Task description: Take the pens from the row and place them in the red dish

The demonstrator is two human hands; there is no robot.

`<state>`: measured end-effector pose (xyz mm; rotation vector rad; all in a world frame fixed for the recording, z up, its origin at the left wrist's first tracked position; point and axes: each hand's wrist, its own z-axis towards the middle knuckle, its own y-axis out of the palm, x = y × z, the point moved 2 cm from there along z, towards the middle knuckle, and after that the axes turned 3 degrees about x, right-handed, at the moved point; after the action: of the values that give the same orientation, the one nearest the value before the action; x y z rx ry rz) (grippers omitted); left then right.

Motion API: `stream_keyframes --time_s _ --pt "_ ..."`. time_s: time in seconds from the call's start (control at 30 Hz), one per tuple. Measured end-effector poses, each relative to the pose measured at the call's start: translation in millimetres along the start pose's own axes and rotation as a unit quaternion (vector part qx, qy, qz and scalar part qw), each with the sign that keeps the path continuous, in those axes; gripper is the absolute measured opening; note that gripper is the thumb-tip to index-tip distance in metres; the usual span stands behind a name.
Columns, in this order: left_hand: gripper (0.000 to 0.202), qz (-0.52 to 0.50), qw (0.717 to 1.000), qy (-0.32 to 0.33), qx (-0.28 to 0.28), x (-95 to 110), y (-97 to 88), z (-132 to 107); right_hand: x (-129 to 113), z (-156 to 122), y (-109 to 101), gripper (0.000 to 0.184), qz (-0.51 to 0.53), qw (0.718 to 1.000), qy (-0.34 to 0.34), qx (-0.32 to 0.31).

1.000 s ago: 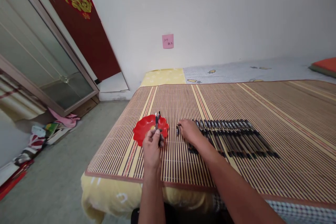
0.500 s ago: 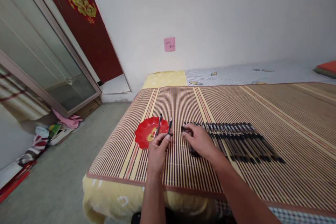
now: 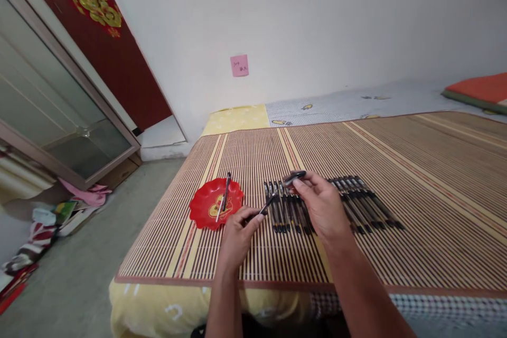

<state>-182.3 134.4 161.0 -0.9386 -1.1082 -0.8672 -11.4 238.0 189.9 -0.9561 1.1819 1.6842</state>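
Observation:
My left hand [image 3: 241, 227] is closed on a thin dark pen [image 3: 269, 204], whose pale tip points up and to the right. Between the thumb and fingers of my right hand [image 3: 321, 202] is a short, dark, glossy pen part [image 3: 293, 177], held above the mat; whether it is a cap or a barrel I cannot tell. Beneath and beside that hand lies a row of black pens [image 3: 366, 206], side by side and partly hidden by it. Left of my left hand sits a red scalloped plate [image 3: 200, 198] bearing a dark pen [image 3: 227, 190] and a thin white stick [image 3: 219, 209].
A striped bamboo mat [image 3: 166, 245] covers the bed, with yellow bedding [image 3: 134, 306] hanging over the front edge. An orange folded cloth [image 3: 479, 90] lies far right. A pink note [image 3: 239, 65] is stuck to the wall. Clothes and other items lie on the floor at left.
My right hand has lifted from the pens and now holds the dark part higher. The pen in my left hand has tilted from near upright toward the right. The view has shifted right.

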Motion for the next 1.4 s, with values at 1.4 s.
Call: stream_keyframes --time_s 1.4 --pt "0.032 0.016 0.967 -0.046 0.249 -22.9 -45.7 6.7 44.3 17.4 -19.1 0.031 -0.122 0.987 0.091 -0.054"
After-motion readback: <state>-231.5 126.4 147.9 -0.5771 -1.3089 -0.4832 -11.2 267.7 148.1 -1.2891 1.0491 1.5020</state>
